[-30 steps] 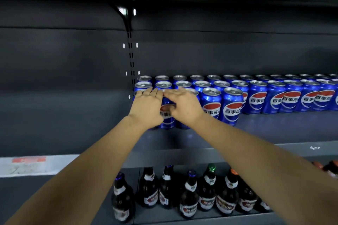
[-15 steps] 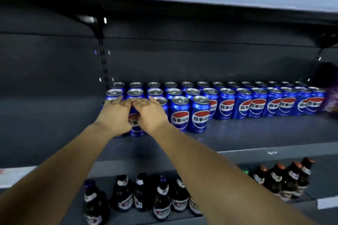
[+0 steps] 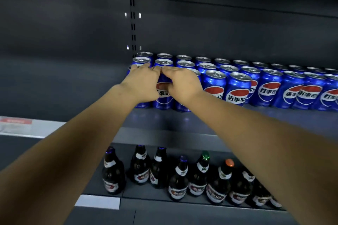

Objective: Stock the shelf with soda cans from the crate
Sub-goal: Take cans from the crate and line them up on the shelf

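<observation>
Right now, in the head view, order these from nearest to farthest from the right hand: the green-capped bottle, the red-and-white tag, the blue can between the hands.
1. Blue can: immediately left of the right hand, right beside it.
2. Green-capped bottle: one level below, slightly to the right.
3. Red-and-white tag: far left, lower than the hand.
</observation>
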Tool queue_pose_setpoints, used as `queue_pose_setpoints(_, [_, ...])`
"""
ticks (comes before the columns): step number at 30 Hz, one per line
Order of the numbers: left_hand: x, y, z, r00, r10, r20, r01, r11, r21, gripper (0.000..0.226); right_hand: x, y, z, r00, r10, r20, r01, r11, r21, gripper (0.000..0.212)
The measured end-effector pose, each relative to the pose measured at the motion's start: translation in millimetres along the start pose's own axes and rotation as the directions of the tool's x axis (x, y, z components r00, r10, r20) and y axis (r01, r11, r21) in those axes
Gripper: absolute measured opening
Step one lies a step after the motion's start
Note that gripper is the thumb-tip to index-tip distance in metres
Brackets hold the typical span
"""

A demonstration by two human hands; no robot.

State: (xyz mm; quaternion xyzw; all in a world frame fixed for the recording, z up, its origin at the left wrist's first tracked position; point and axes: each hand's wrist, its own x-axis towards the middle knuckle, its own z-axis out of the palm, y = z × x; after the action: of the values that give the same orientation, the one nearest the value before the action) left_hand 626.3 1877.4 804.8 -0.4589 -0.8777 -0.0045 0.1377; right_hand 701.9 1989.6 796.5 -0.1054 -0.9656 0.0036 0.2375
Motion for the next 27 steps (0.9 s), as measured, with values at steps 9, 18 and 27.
queue_pose_setpoints(9, [-15.5, 5.6, -20.9, 1.0, -0.009, 0.021, 0.011, 0.997, -0.079, 0.078, -6.0, -7.4, -24.7, 0.975, -0.045, 0.219, 0.074, 0.989, -0.125, 0.06])
queue_pose_setpoints(18, [-61.5, 64.4, -56.4, 0.998, -0.045, -0.044, 0.04, 0.992, -0.117, 0.074, -69.2, 4.3, -54.6, 0.979, -0.046, 0.2, 0.061, 0.996, -0.068, 0.071])
queue_pose_setpoints(27, [-85.9, 102.5, -72.4, 0.996, -0.075, -0.05, 0.065, 0.982, -0.177, 0.067, -121.0, 18.8, -91.5, 0.978, -0.004, 0.208, 0.001, 1.0, 0.015, 0.066])
